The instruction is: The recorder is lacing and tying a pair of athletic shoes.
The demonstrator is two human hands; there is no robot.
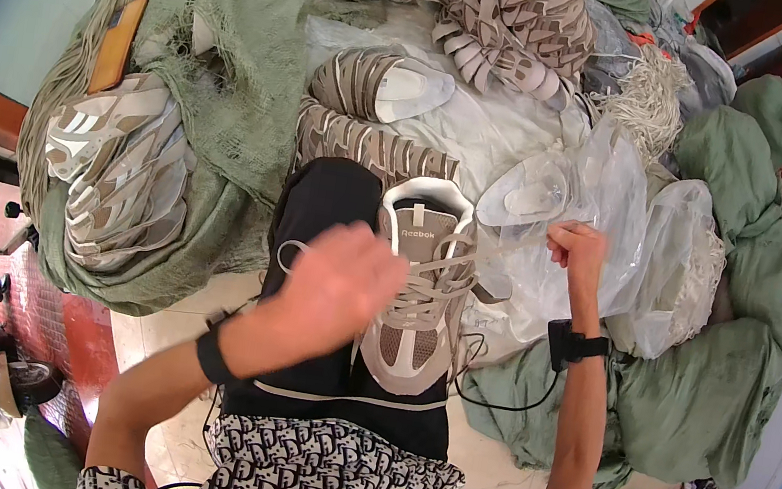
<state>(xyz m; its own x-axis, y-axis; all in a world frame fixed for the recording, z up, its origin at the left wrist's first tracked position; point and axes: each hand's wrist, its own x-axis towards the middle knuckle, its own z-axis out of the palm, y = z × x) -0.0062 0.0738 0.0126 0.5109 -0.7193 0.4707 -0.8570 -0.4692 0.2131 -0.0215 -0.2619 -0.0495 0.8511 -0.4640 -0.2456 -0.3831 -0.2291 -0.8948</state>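
I see the beige-and-brown mesh sneaker with a white-lined collar (407,346) resting on the person's black-trousered lap (327,210), its toe toward the body. The right hand (578,247) is closed in a fist on the flat beige lace (423,286), stretched sideways — while the left hand (343,276) blurs over the sneaker's left edge, its grip on the thin pale loop (285,252) something I cannot tell.

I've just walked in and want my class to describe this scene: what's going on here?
A person has a beige shoe on their lap, toe toward them, its laces crisscrossed. The right hand is closed, holding a lace out to the side. The blurred left hand is over the shoe's left edge; its grip is unclear. Shoe uppers lie stacked nearby.
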